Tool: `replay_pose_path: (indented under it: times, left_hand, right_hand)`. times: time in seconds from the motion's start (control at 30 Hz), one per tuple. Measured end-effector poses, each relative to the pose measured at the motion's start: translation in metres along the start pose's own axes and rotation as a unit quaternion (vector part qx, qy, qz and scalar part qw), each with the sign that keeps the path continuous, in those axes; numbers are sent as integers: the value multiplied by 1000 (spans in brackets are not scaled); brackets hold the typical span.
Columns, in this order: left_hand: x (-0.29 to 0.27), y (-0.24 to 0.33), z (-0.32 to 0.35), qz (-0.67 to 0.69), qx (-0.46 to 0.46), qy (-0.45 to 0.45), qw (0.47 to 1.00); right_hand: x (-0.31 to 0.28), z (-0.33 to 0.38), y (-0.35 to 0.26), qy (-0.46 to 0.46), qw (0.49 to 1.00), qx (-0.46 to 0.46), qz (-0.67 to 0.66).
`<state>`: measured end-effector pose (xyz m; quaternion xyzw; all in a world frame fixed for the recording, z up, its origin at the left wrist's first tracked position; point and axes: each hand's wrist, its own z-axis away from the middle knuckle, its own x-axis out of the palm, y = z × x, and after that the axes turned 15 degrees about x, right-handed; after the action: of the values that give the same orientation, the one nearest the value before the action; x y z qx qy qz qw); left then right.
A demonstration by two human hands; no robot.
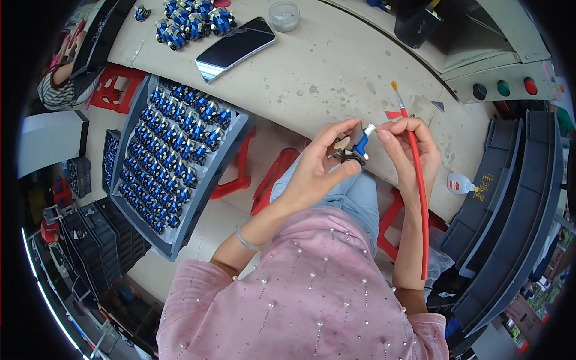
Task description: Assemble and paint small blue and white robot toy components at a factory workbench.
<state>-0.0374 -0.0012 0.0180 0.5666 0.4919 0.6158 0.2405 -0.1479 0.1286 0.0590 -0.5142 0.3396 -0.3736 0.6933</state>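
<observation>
My left hand (321,165) is closed round a small toy figurine (361,144) with a blue body, a white tip and a dark base. It holds the figurine above my lap, by the table's near edge. My right hand (414,144) grips a red-handled paintbrush (418,180), whose yellowish bristles point up and away over the table. The right thumb and forefinger meet close to the figurine's white tip; whether they pinch a small part there, I cannot make out.
A phone (236,49), a clear round tub (284,16) and clustered figurines (195,23) occupy the table's far left. On my left, a grey crate (223,157) holds rows of similar figurines. To my right are a white bottle (461,183) and stacked grey crates (519,198).
</observation>
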Motion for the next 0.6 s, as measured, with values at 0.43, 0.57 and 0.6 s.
replay_pose_path:
  times: [0.43, 0.57, 0.6]
  left_hand:
    - [7, 4, -2, -209, 72, 2, 975]
    - [10, -3, -3, -283, 143, 31, 948]
    - [10, -4, -3, -295, 155, 42, 942]
  right_hand:
    - [6, 1, 5, -17, 997, 52, -53]
    - [8, 1, 4, -30, 995, 59, -74]
    - [7, 1, 2, -29, 995, 59, -74]
